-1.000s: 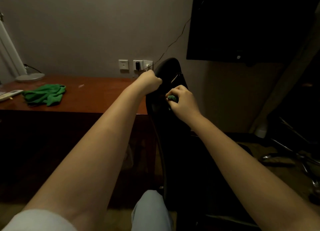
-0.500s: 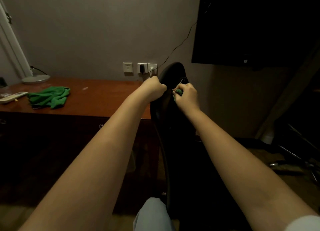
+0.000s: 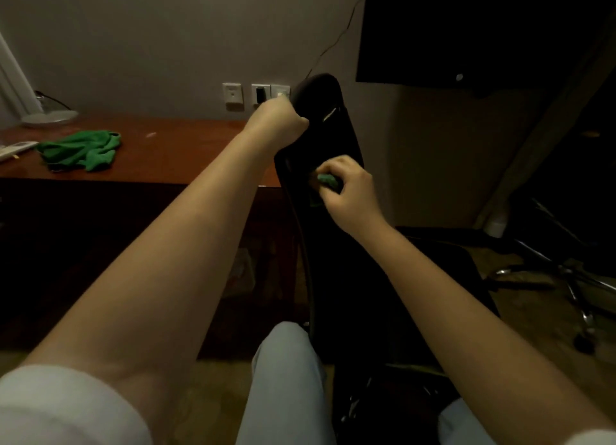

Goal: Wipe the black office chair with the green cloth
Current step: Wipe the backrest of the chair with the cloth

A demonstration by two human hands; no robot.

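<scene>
Two hands: left (image 3: 277,122) grips chair (image 3: 321,93), right (image 3: 350,194) green cloth (image 3: 328,180).

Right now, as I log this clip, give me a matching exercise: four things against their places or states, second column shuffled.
1 left hand
2 right hand
3 loose green cloth
4 television

A crumpled on the wooden desk
B grips the black office chair at its upper edge
C dark, upper right of view
D presses a green cloth wad against that chair

Pairs: 1-B, 2-D, 3-A, 4-C
</scene>
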